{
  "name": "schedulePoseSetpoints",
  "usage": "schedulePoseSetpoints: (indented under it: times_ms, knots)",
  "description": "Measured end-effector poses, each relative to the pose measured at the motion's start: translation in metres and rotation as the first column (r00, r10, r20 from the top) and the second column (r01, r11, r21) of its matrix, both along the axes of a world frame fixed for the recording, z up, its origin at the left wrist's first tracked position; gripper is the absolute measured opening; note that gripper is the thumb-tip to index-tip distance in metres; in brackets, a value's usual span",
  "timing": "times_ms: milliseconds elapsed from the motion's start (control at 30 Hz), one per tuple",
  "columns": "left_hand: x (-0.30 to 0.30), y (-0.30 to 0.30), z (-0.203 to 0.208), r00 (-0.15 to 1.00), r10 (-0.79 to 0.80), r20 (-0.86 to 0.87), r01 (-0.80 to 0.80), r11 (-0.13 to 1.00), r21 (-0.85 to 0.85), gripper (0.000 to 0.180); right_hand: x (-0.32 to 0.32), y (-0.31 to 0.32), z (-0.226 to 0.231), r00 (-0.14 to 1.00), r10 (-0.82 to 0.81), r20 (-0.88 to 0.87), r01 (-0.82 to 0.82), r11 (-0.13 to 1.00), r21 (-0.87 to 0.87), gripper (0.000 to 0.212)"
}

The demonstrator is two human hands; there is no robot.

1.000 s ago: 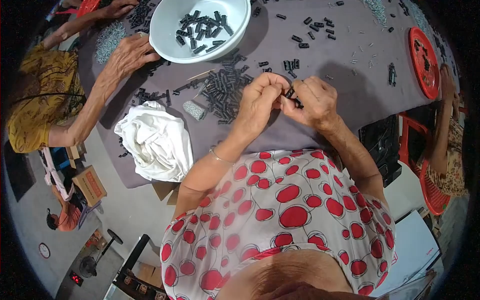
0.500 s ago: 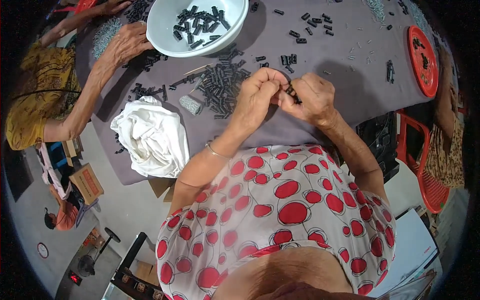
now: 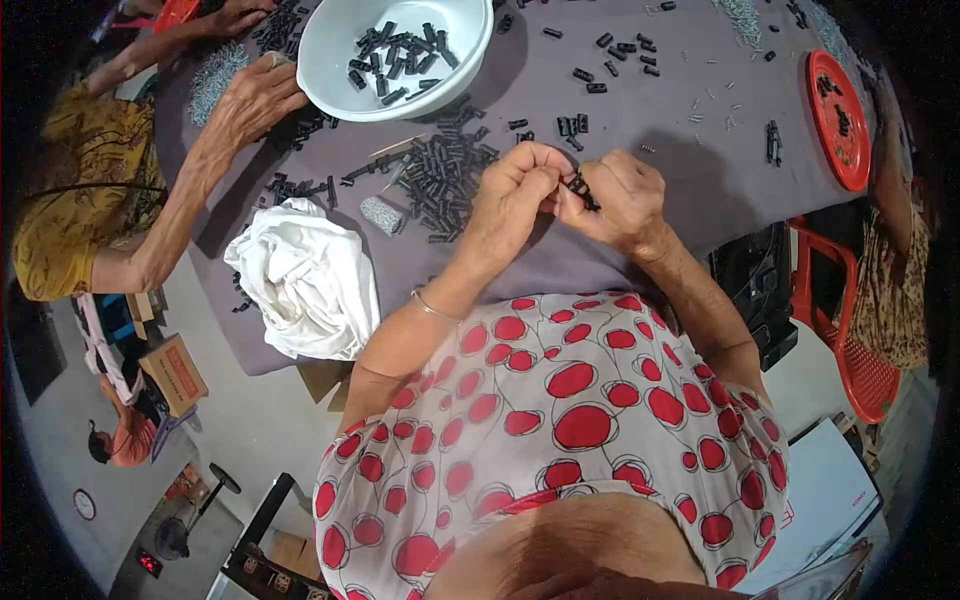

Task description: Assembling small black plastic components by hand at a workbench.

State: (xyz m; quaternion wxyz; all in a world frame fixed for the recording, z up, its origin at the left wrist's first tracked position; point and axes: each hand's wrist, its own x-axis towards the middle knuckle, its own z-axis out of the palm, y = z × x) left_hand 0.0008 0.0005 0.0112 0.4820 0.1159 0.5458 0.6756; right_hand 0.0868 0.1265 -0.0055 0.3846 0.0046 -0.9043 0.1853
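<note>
Both of my hands meet over the near part of the table. A small black plastic part (image 3: 582, 190) with a ridged shape is gripped in my right hand (image 3: 622, 200), its fingers curled tight. My left hand (image 3: 517, 195) pinches at the near end of the same part, and the fingertips hide most of that spot. Just left of my hands lies a heap of black plastic pieces (image 3: 440, 185). Beyond my fingers stand a few black pieces (image 3: 572, 127) in a small group. A tiny metal spring (image 3: 648, 149) lies beside my right hand.
A white bowl (image 3: 478, 62) holds several black pieces. On the left are a bunched white cloth (image 3: 305, 285), a grey-white wrapped lump (image 3: 382, 214) and a co-worker's hand (image 3: 250, 105). A red tray (image 3: 821, 120) lies at right, near a red chair (image 3: 862, 375). Springs (image 3: 738, 22) are piled at back.
The view has shifted slightly. My hands stay together on the black part with little visible movement. The co-worker's hand at the bowl has moved slightly.
</note>
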Motion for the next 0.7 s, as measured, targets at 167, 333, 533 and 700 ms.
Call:
schedulePoseSetpoints:
  times_ms: [167,333,533,700]
  knots:
    - [-0.0002,-0.0003,0.0004,1.0,-0.014,0.018,0.014,1.0,0.002,0.014,0.001,-0.0005,0.0001,0.999,0.007,-0.035,-0.007,1.0,0.004,0.02]
    - [0.0,-0.0015,-0.0018,1.0,-0.021,0.004,0.021,1.0,0.007,0.016,0.0028,-0.0015,0.0006,0.999,-0.005,-0.041,0.005,1.0,0.003,0.021]
    - [-0.0003,0.0009,-0.004,1.0,0.002,0.013,-0.003,0.997,0.072,0.015,0.0012,0.0004,0.0016,0.998,-0.005,-0.059,0.004,1.0,-0.024,0.021]
    - [-0.0008,-0.0002,0.0006,0.998,-0.027,0.063,0.021,0.996,0.091,0.014,0.0012,0.0009,-0.0001,0.998,-0.01,-0.069,0.008,1.0,-0.021,0.02]
